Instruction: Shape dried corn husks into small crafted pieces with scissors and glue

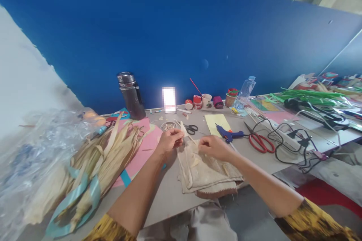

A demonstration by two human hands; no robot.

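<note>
My left hand [169,140] is closed in a pinch on the end of a thin pale husk strip [185,131] that runs across to my right hand [214,147], which is also closed on it. Both hands hover over a folded beige cloth [206,175] lying on the grey table [169,196]. Small black scissors [191,128] and a woven ring [168,125] lie just beyond my hands.
A heap of dried husks [93,162] with teal ribbon lies left on pink paper [147,147]. A blue glue gun [229,134], red scissors [258,141] and black cables [291,147] lie right. A dark flask [131,96], cups and a plastic bottle [244,92] line the blue wall.
</note>
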